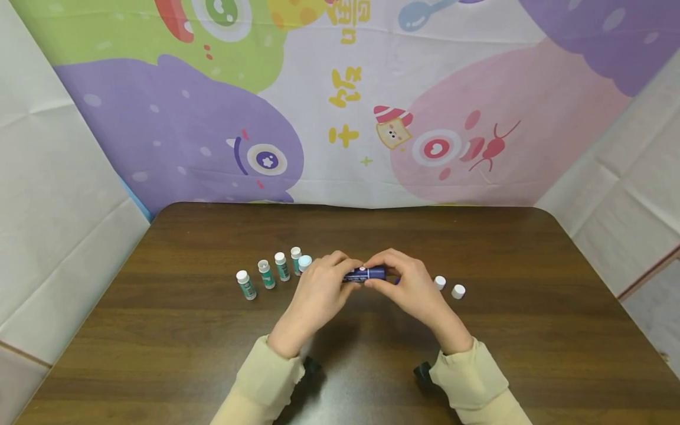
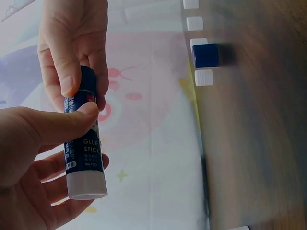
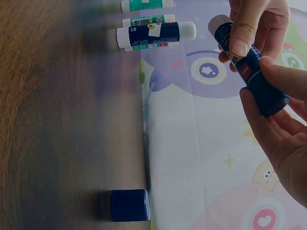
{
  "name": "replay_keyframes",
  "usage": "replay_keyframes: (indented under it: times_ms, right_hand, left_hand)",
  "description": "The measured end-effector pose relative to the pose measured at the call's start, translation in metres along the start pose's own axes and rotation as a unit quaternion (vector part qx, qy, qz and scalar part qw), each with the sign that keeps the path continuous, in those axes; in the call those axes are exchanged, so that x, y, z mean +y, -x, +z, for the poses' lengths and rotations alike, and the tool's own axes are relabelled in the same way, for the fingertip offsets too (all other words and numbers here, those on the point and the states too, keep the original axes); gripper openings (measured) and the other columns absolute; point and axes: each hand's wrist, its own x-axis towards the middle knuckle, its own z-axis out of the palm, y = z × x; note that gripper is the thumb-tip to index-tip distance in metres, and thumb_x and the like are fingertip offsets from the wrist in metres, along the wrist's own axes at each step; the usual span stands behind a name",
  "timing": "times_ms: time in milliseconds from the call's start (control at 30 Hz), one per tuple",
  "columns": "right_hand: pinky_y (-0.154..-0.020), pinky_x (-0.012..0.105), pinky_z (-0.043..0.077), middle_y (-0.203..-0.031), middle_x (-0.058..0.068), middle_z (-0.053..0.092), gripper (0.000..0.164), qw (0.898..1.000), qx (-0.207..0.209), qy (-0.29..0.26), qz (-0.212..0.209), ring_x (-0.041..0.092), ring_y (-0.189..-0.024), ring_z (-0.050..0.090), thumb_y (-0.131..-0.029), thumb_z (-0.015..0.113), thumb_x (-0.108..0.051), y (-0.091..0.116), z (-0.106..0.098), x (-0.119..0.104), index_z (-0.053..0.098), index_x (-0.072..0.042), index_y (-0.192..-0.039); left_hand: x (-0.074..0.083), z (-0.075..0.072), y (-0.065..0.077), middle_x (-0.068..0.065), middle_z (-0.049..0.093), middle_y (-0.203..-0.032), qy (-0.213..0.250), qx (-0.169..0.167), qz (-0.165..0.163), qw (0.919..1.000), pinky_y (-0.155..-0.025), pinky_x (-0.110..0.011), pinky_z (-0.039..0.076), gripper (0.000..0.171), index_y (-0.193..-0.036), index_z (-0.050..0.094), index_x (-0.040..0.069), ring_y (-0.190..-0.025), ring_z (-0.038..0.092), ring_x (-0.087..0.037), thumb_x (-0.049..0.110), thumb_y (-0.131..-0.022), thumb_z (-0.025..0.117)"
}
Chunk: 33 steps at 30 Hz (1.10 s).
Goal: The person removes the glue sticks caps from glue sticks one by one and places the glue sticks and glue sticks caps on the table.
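Between the hands, above the table, is a dark blue glue stick point(image 1: 366, 274) with a white base point(image 2: 87, 185) and its blue cap point(image 3: 266, 93) on. My left hand point(image 1: 321, 286) grips its body, thumb across the label. At the other end my right hand point(image 1: 408, 282) pinches the blue cap between thumb and fingers. In the right wrist view a second blue glue stick point(image 3: 153, 33) stands uncapped, its white top showing. A loose blue cap point(image 2: 206, 55) stands on the table, mostly hidden behind my right hand in the head view.
Several small green glue sticks point(image 1: 247, 285) stand uncapped in a slanting row left of the hands. White caps point(image 1: 458, 291) stand on the right of the brown table point(image 1: 186, 354). A cartoon-printed cloth point(image 1: 340, 177) hangs behind the table's far edge.
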Motion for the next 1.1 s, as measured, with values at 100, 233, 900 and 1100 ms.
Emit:
replay_keyframes:
  times_ms: [100,233,900,1100]
  right_hand:
    - [-0.071,0.020,0.046,-0.092,-0.009,0.055,0.022,1.000,-0.002,0.009,0.005,0.004,-0.082,0.054,-0.074,0.064,-0.024,0.000,0.000,0.000,0.059,-0.019,-0.095]
    - [-0.070,0.022,0.047,-0.091,-0.006,0.057,0.021,1.000,0.004,0.022,0.011,0.006,-0.081,0.056,-0.073,0.065,-0.015,0.000,0.003,0.000,0.060,-0.015,-0.093]
    - [-0.063,0.022,0.046,-0.093,-0.012,0.059,0.018,0.999,-0.006,0.036,0.014,0.000,-0.076,0.055,-0.075,0.062,-0.023,0.000,-0.001,-0.001,0.057,-0.022,-0.093]
    - [-0.064,0.024,0.047,-0.091,-0.011,0.060,0.019,0.999,0.015,0.035,0.019,0.001,-0.076,0.056,-0.075,0.063,-0.025,0.002,-0.007,-0.002,0.057,-0.022,-0.093]
  left_hand:
    - [0.000,0.000,0.000,0.005,0.056,-0.084,0.004,-0.005,-0.003,1.0000,-0.063,-0.025,0.041,0.025,-0.092,0.063,0.015,-0.071,0.053,-0.010,0.025,-0.069,0.069]
    - [-0.001,-0.001,0.001,0.006,0.056,-0.083,0.006,-0.011,-0.004,0.9999,-0.063,-0.025,0.040,0.027,-0.093,0.063,0.016,-0.071,0.053,-0.009,0.024,-0.068,0.070]
    - [-0.002,0.000,0.002,0.004,0.057,-0.084,0.005,-0.014,-0.004,0.9999,-0.063,-0.027,0.043,0.027,-0.093,0.062,0.013,-0.071,0.054,-0.011,0.021,-0.069,0.070]
    - [-0.003,-0.001,0.002,0.005,0.056,-0.083,0.014,-0.014,-0.024,0.9995,-0.061,-0.025,0.044,0.024,-0.092,0.061,0.013,-0.071,0.054,-0.009,0.019,-0.070,0.069]
